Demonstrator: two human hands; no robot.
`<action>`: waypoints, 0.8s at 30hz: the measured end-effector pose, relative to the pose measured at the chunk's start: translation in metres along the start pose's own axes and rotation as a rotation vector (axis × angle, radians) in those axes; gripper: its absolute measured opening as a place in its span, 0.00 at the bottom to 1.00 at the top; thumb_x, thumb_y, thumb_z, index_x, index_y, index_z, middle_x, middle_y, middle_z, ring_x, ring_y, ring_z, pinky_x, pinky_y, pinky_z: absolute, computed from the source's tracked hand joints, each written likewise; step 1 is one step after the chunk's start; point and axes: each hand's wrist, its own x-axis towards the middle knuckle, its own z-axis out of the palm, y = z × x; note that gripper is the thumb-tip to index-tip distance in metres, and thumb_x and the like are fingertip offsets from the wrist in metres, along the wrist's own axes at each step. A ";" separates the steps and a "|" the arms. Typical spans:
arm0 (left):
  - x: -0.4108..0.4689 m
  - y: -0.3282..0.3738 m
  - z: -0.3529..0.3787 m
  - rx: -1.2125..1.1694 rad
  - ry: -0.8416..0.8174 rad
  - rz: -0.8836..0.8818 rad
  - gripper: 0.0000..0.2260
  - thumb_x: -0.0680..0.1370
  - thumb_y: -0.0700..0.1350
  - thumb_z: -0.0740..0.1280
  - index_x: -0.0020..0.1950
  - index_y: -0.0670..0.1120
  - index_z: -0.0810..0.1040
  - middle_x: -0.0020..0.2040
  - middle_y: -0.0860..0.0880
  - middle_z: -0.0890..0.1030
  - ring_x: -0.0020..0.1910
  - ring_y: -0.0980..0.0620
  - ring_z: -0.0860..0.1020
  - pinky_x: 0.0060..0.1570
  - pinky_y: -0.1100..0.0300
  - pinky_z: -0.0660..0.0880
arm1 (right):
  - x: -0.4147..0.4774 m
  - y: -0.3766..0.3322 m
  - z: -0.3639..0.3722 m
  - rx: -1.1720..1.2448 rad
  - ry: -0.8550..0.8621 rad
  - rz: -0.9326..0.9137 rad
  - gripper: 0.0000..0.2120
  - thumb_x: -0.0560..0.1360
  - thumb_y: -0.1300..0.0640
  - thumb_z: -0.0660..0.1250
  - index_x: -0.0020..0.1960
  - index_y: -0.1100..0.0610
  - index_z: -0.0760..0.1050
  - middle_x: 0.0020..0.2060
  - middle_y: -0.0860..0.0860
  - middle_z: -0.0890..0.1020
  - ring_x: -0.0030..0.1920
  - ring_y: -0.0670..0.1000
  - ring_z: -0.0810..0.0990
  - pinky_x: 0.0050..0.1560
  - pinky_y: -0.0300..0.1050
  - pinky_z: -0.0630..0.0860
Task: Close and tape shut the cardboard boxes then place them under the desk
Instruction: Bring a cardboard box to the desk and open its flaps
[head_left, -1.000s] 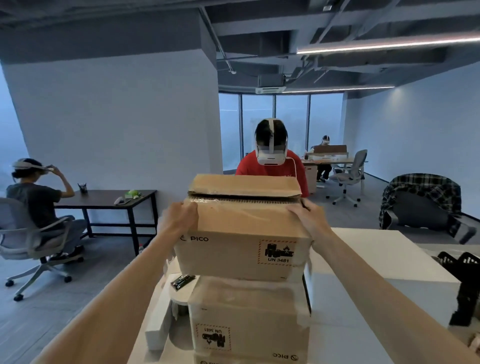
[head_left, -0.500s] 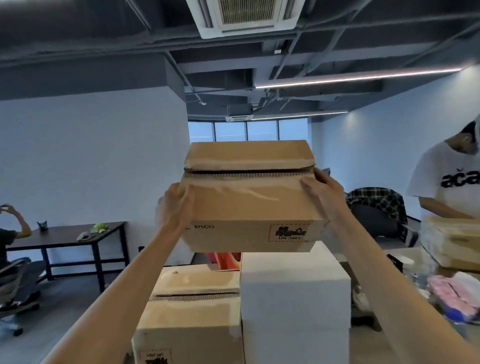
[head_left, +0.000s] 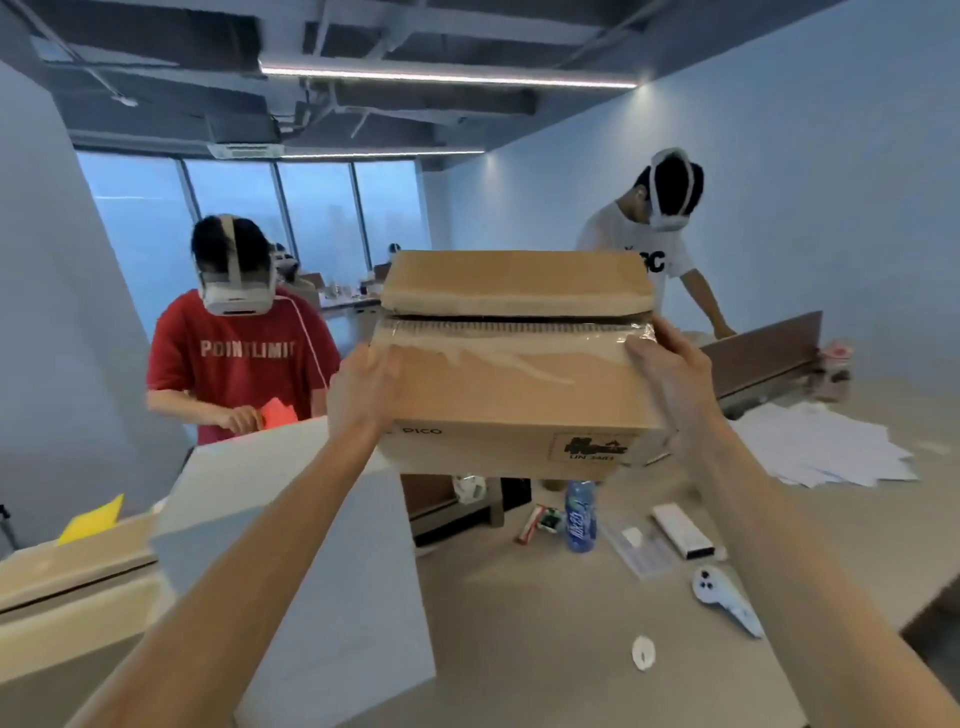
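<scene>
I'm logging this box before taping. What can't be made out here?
Head view only:
- Contents of the cardboard box: hidden by its flaps.
- Palms of the left hand and right hand: pressed against the box.
- Blue bottle label text: too small, blurred.
- Space under the desk: hidden by its top.

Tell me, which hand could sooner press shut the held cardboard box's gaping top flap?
Probably the right hand: its fingers touch the cardboard box just under the top flap; the left hand grips lower on the side.

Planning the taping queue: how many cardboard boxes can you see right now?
2: held box between left hand and right hand; second box lower left, beside the white block. Others may be hidden.
</scene>
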 end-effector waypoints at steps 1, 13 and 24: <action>-0.006 0.000 0.017 -0.021 -0.030 -0.003 0.16 0.78 0.54 0.55 0.55 0.44 0.75 0.49 0.47 0.77 0.49 0.45 0.73 0.48 0.52 0.68 | 0.001 0.004 -0.016 -0.014 0.025 0.007 0.21 0.75 0.60 0.70 0.67 0.51 0.76 0.56 0.49 0.83 0.50 0.47 0.82 0.45 0.37 0.78; -0.106 -0.125 0.132 -0.192 -0.309 -0.249 0.21 0.80 0.52 0.59 0.72 0.48 0.66 0.60 0.50 0.73 0.58 0.47 0.72 0.57 0.47 0.71 | -0.032 0.101 -0.097 -0.503 -0.054 0.145 0.21 0.76 0.59 0.69 0.67 0.48 0.71 0.55 0.41 0.78 0.52 0.39 0.77 0.39 0.28 0.75; -0.208 -0.219 0.140 -0.146 -0.389 -0.590 0.10 0.80 0.47 0.60 0.61 0.51 0.68 0.53 0.51 0.76 0.55 0.46 0.76 0.51 0.50 0.74 | -0.079 0.212 -0.121 -0.685 -0.269 0.518 0.25 0.71 0.51 0.76 0.64 0.46 0.68 0.56 0.39 0.76 0.57 0.44 0.76 0.56 0.43 0.73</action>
